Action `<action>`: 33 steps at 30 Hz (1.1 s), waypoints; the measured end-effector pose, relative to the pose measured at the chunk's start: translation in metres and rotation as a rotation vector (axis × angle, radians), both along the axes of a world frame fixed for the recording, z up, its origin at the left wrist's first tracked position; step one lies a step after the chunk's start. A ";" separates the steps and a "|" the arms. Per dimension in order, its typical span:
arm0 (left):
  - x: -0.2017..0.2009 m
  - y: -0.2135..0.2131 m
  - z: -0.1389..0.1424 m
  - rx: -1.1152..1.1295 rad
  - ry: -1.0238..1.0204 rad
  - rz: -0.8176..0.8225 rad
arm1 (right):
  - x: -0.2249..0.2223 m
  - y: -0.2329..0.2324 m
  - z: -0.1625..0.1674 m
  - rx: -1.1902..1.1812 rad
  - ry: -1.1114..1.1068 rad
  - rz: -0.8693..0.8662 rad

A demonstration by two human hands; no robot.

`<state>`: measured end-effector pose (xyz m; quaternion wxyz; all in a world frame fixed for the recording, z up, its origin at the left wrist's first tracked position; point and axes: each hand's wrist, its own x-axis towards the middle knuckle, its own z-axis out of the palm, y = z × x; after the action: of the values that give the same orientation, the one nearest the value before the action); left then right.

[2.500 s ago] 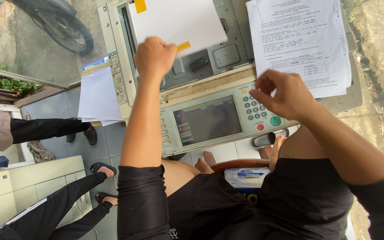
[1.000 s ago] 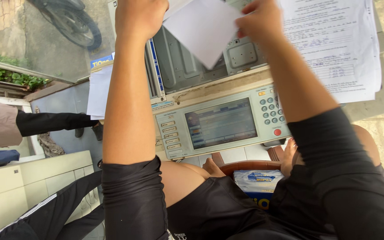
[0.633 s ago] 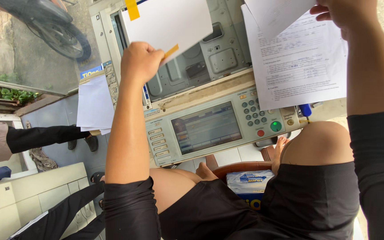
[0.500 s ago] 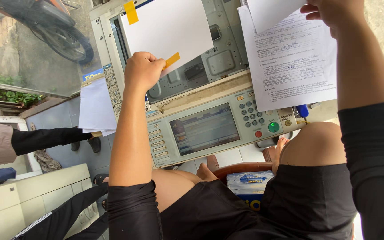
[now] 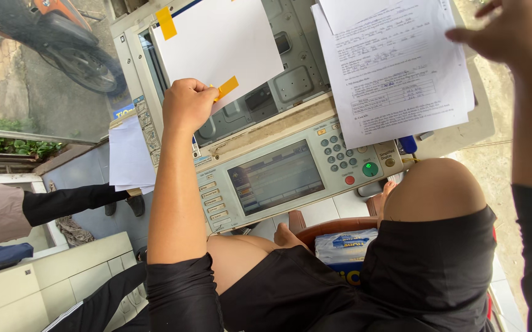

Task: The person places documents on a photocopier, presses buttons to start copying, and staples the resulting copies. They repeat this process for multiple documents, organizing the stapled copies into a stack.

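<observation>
I sit at a beige photocopier (image 5: pixel 229 144) with its lid up. A blank white sheet (image 5: pixel 220 46) with yellow tape tabs lies over the scanner glass. My left hand (image 5: pixel 187 104) is closed on the sheet's near corner, at a yellow tab (image 5: pixel 227 87). My right hand (image 5: pixel 512 34) hovers at the top right with fingers apart, just beyond the right edge of a stack of printed forms (image 5: pixel 395 74) resting on the copier's right side. The control panel's screen (image 5: pixel 275 178) and keypad with a green button (image 5: pixel 370 168) lie below, between my arms.
A blue-and-white wrapped package (image 5: pixel 346 249) sits on a brown stool between my knees. Loose white papers (image 5: pixel 129 157) hang off the copier's left side. Another person's black-trousered legs (image 5: pixel 72 203) stretch in from the left. A motorbike (image 5: pixel 56 37) stands beyond, and a tiled ledge (image 5: pixel 44 276) sits lower left.
My right hand left the keypad, lifted a sheet off the glass area and carried it right onto the printed forms. It now holds nothing. My left hand stayed on the blank sheet.
</observation>
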<state>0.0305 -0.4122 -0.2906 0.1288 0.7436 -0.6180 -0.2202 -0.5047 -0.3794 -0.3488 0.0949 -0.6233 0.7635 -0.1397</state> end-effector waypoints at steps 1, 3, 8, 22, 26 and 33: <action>-0.001 0.000 0.001 0.004 -0.001 0.001 | -0.010 0.018 -0.003 0.105 -0.047 -0.093; -0.003 0.000 0.002 0.003 -0.021 -0.005 | -0.019 0.049 -0.010 0.153 -0.110 -0.158; -0.006 0.004 0.006 -0.019 -0.041 -0.015 | -0.020 0.106 -0.017 0.239 -0.190 -0.177; -0.007 0.010 0.013 0.033 0.009 0.067 | 0.017 0.138 0.008 0.219 -0.720 -0.401; -0.006 0.009 0.019 0.036 0.012 0.079 | 0.011 0.152 0.009 0.122 -0.840 -0.394; -0.002 0.008 0.031 0.017 0.011 0.081 | -0.015 0.187 0.031 -0.196 -0.657 -0.350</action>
<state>0.0286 -0.4045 -0.2599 0.1347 0.7679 -0.5848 -0.2240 -0.5195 -0.1921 -0.3180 0.2491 -0.4117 0.7704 -0.4182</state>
